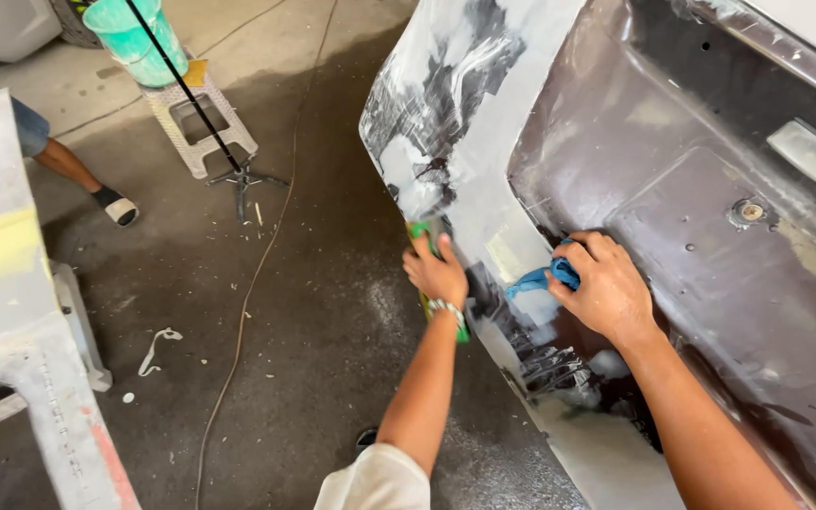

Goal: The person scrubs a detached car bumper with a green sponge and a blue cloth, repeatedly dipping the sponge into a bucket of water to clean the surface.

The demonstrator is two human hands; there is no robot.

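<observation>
Car body panel (672, 189), dark and patched with grey filler, takes both hands of a worker at its curved edge.

Right hand (606, 283) presses a bunched blue cloth (545, 276) to the panel, fingers curled tight around it. Left hand (434, 269) clasps a green block (419, 229) against the filler-covered edge. Beyond, a teal bucket (134, 38) sits on a white stool (200, 123).
</observation>
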